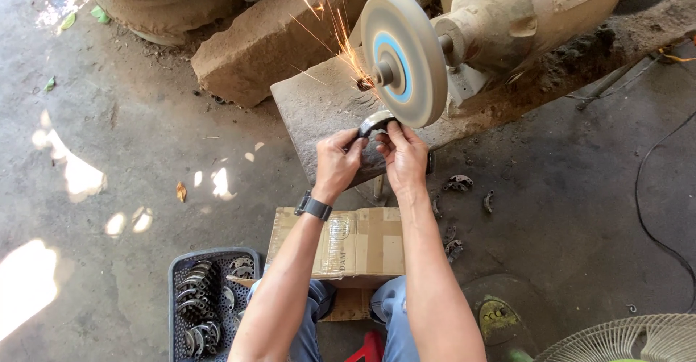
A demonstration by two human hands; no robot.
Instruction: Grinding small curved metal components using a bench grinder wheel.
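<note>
My left hand [338, 160] and my right hand [403, 155] together grip a small curved metal piece [375, 121]. They press it against the lower edge of a round grey grinding wheel [403, 56] with a blue centre ring. Orange sparks [335, 28] fly up and to the left from the contact point. The wheel sits on the shaft of a dusty motor [518, 10] at the top right. A dark watch [313, 207] is on my left wrist.
A dark plastic crate [181, 260] with several curved metal pieces stands at the lower left. A cardboard box [362, 242] lies by my knees. Loose metal pieces [458, 183] lie on the concrete floor at right. A stone block [261, 43], a black cable [641, 210] and a fan grille [631, 340] are nearby.
</note>
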